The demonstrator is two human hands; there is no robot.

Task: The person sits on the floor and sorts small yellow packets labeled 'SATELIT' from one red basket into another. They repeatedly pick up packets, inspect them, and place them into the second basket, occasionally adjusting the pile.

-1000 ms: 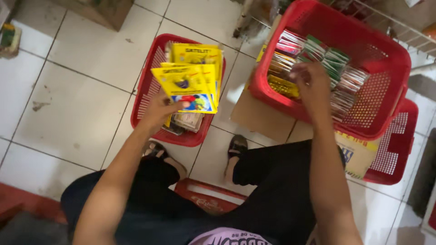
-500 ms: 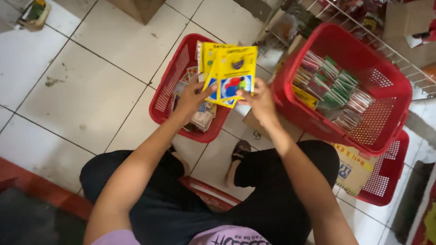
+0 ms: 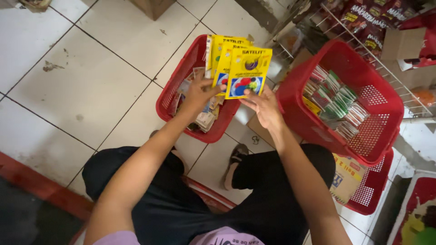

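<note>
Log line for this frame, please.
left hand: holds yellow sachets | right hand: touches front sachet | below: small red basket | beside: large red basket of packets

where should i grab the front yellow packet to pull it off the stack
Probably pinch the front yellow packet at its free lower right corner, coming from the right, where the right hand already touches it. The left hand clamps the stack's lower left, and the packets fan out flat and upright above the small red basket.
</note>
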